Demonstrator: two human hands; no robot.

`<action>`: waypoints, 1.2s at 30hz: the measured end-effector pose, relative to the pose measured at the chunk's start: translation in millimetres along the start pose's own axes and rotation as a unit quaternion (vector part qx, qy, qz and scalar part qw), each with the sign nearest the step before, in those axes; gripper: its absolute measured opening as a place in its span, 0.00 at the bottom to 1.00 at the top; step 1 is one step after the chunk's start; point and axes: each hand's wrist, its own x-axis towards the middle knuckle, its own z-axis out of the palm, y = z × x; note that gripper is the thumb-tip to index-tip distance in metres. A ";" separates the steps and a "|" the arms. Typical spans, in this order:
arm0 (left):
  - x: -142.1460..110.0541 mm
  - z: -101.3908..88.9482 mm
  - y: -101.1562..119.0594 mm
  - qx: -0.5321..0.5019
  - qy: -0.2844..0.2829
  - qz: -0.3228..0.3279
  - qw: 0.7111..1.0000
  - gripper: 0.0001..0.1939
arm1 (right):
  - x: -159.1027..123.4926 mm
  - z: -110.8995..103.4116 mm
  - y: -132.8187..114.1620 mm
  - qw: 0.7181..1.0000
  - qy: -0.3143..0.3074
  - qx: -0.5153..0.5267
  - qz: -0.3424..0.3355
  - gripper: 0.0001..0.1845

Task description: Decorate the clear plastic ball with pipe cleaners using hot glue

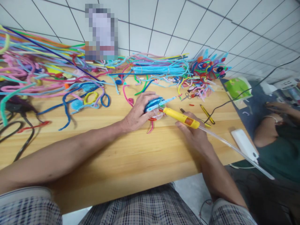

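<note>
My left hand (140,113) is closed around a small blue pipe-cleaner piece (152,105), with light-blue pointed strips sticking out to the right. Some red and a pink end show below it. In my right hand (195,135) is a yellow hot glue gun (181,117); a long clear glue stick (236,152) runs out of its back. The gun's nozzle is up against or very near the blue piece; I cannot tell whether they touch. My fingers hide part of both things.
Loose pipe cleaners (53,79) crowd the left and back of the wooden table (122,159). Scissors (186,97), a yellow cutter (207,113) and a white power bank-like box (244,144) lie to the right. A colourful pipe-cleaner figure (208,67) stands behind. Another person (276,134) sits at right.
</note>
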 end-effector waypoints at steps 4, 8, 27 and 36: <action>-0.6 -0.4 -0.4 -0.005 0.000 0.006 1.000 0.26 | 0.3 -0.5 0.4 1.000 -0.002 0.001 0.001 0.08; -0.4 0.2 -1.0 -0.005 0.001 0.002 1.000 0.26 | -0.1 0.5 0.0 1.000 -0.001 0.001 0.003 0.08; -0.1 0.0 -1.0 -0.004 -0.006 -0.008 1.000 0.27 | -1.1 1.4 2.2 1.000 0.002 -0.019 -0.011 0.10; 0.4 -0.9 -0.7 -0.002 -0.005 -0.001 1.000 0.27 | -2.4 1.6 1.3 1.000 0.008 -0.017 -0.002 0.09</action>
